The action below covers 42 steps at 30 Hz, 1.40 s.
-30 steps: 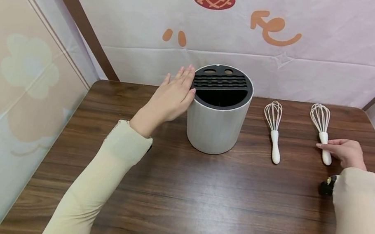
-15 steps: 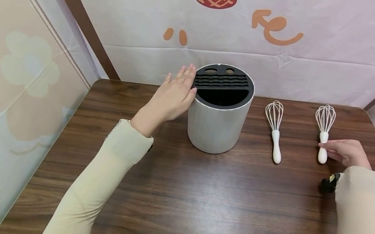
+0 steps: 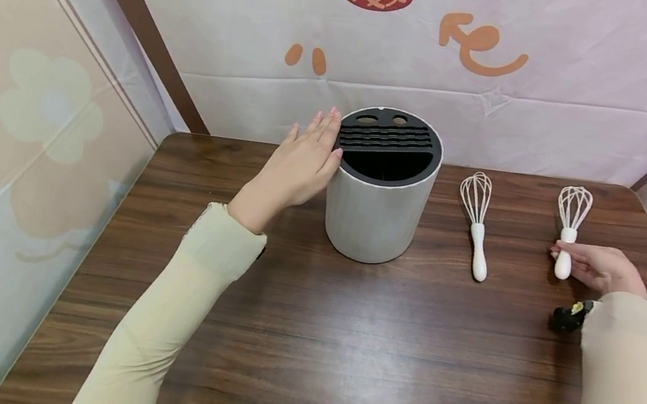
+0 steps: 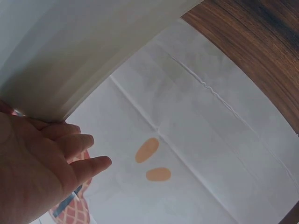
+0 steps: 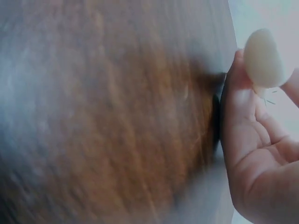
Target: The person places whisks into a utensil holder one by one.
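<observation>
While left hand (image 3: 300, 165) rests straight-fingered against the white container (image 3: 373, 224), right hand (image 3: 605, 269) pinches a whisk (image 3: 568, 235); second whisk (image 3: 477, 232) lies between them on table (image 3: 373, 362)

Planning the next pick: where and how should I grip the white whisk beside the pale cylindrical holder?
Probably pinch its thick, smooth white handle from the right: it points toward the person, while the thin white wire loops lie farther back and the pale cylindrical holder stands left.
</observation>
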### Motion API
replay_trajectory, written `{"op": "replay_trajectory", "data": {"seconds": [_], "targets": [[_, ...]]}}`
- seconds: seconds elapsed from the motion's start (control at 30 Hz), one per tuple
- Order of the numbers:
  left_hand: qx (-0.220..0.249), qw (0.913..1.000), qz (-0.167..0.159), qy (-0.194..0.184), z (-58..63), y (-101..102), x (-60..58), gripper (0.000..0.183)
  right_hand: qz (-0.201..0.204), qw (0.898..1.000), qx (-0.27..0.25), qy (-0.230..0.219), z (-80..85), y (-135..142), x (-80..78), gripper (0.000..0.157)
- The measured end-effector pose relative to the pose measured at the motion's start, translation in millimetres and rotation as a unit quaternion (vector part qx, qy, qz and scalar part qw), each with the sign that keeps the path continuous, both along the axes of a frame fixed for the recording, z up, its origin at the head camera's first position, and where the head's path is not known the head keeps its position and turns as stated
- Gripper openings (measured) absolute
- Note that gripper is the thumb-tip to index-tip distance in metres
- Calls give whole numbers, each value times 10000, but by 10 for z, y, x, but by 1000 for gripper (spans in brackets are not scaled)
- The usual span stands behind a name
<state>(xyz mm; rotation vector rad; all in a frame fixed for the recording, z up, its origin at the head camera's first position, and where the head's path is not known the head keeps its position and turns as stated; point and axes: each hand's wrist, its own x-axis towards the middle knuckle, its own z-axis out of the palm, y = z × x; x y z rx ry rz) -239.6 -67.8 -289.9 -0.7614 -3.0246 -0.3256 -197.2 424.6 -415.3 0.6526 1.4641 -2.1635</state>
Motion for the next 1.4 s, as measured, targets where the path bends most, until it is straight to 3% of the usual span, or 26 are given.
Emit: {"op": "replay_trajectory", "data": {"seconds": [0.23,0.5,0.83,1.0,1.4], "targets": [[36,10000,-14,-23,-9,6,8,60,418,9950,-625,659,-96,43,52,33],[114,9999,-53,-46,-10,-1,-6,59,282,9799,-1505,1275,-177,-43,78,34],[141,9999,-71,-55,-21,-4,-3,59,-55,9833,-1079,1464,-72,-190,106,28],[27,9999,-69,80,-11,-7,-10,57,-39,9805,-1025,1676,-34,-227,97,28],[-116,9996,-23,268,-11,-7,-9,57,-396,9826,-813,1620,125,-362,91,21]]}}
